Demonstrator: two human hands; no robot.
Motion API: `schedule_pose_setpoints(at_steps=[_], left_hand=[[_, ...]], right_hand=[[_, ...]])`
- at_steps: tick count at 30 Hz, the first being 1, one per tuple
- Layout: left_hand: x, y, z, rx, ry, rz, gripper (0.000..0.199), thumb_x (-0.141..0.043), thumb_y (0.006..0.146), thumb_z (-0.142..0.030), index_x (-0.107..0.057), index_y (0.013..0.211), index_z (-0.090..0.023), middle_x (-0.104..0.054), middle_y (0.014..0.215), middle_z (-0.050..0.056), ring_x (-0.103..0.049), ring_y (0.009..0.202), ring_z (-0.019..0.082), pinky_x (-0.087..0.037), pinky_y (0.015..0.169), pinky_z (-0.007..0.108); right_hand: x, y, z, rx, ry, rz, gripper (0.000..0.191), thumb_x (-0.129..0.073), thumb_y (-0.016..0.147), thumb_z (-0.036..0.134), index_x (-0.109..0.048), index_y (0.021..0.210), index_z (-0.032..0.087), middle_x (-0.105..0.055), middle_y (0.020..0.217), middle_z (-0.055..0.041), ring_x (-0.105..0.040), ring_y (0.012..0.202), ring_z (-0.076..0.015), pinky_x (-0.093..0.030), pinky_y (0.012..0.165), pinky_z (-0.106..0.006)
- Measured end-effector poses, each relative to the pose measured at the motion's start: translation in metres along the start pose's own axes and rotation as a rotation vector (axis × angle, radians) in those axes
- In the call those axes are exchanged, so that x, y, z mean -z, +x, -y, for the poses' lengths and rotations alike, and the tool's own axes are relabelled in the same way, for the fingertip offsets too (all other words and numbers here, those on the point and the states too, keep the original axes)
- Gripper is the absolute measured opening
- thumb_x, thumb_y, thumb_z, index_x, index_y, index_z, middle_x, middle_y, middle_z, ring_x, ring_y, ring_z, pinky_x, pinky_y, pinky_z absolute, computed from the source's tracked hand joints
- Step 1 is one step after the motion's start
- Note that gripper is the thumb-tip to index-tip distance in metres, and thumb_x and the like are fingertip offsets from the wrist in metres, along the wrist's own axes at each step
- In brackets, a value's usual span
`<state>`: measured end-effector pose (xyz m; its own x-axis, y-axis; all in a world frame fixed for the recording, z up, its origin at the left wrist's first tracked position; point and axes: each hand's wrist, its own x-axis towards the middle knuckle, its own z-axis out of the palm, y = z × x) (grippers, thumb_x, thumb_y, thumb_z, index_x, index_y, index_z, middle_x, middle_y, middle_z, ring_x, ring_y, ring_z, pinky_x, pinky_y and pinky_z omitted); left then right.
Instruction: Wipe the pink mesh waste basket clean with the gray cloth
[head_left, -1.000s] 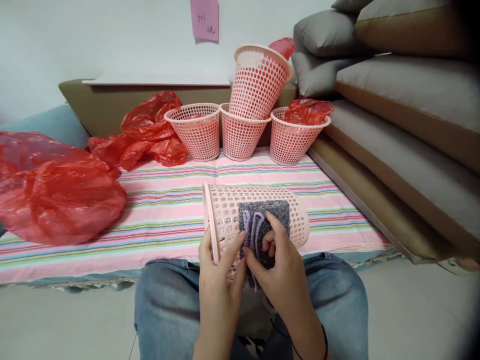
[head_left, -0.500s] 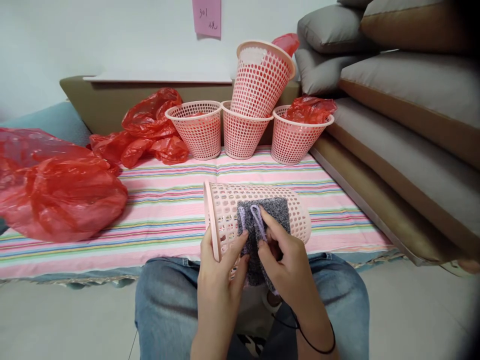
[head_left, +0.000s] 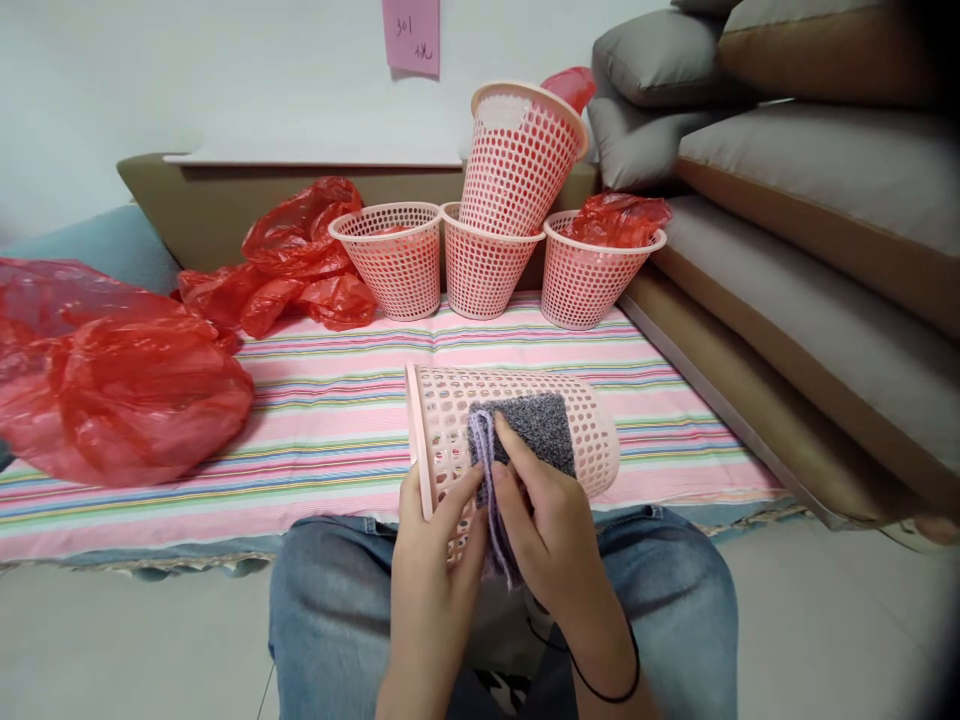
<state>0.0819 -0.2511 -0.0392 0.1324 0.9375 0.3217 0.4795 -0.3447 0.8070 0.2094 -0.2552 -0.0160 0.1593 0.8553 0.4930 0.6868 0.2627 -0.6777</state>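
Over the tipped basket (head_left: 510, 385), your right hand (head_left: 559, 530) pinches the grey cloth (head_left: 536, 425) by its purple edge (head_left: 484, 445); your left hand (head_left: 435, 565) touches it, grip unclear. Align the layers before pressing.

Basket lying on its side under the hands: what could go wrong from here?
1. The basket has a rounded wall, so it might roll if the left hand at its rim lets go.
2. The gray cloth lies against that curve and could slip if the right hand lifts.
3. Behind, the tilted basket sits in another basket; a bump might topple it.
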Motion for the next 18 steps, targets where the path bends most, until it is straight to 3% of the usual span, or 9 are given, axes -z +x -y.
schedule_pose_setpoints(at_steps=[2,5,11,15,18], left_hand=[[0.000,0.000,-0.002,0.049,-0.054,-0.013,0.030,-0.048,0.097,-0.029,-0.068,0.120,-0.032,-0.055,0.118,0.008,-0.061,0.113,0.022,-0.054,0.094,0.038],[-0.001,-0.001,-0.002,0.092,-0.113,-0.030,0.029,-0.052,0.095,-0.035,-0.066,0.120,-0.030,-0.058,0.119,0.008,-0.062,0.112,0.023,-0.054,0.095,0.039],[-0.004,0.001,0.007,-0.023,-0.096,-0.044,0.044,-0.059,0.089,-0.021,-0.058,0.131,-0.033,-0.055,0.128,0.008,-0.055,0.124,0.025,-0.048,0.104,0.045],[-0.004,0.001,0.009,-0.020,-0.121,-0.022,0.044,-0.057,0.088,-0.018,-0.059,0.129,-0.033,-0.052,0.130,0.009,-0.055,0.126,0.027,-0.049,0.103,0.046],[-0.004,0.002,0.009,0.008,-0.134,-0.019,0.040,-0.056,0.089,-0.019,-0.060,0.126,-0.033,-0.053,0.128,0.009,-0.057,0.123,0.026,-0.050,0.102,0.046]], right_hand=[[-0.001,0.001,-0.002,0.014,-0.018,-0.012,0.047,-0.034,0.100,0.026,-0.054,0.139,0.010,-0.070,0.072,-0.0065,-0.065,0.064,-0.0180,-0.052,0.063,-0.027],[-0.007,0.002,-0.006,0.021,-0.110,-0.060,0.044,-0.039,0.099,0.026,-0.058,0.136,0.011,-0.068,0.066,-0.0039,-0.060,0.054,-0.0154,-0.047,0.054,-0.024],[-0.019,0.005,-0.012,0.079,-0.135,-0.160,0.037,-0.048,0.097,0.022,-0.064,0.129,0.015,-0.062,0.061,0.0017,-0.051,0.049,-0.0103,-0.042,0.054,-0.022],[-0.019,0.007,-0.013,0.122,-0.156,-0.206,0.031,-0.048,0.097,0.022,-0.068,0.120,0.016,-0.061,0.070,-0.0022,-0.054,0.064,-0.0148,-0.045,0.063,-0.027],[-0.017,0.006,-0.015,0.136,-0.227,-0.273,0.026,-0.052,0.096,0.025,-0.070,0.115,0.022,-0.063,0.092,-0.0079,-0.058,0.089,-0.0223,-0.047,0.083,-0.040]])
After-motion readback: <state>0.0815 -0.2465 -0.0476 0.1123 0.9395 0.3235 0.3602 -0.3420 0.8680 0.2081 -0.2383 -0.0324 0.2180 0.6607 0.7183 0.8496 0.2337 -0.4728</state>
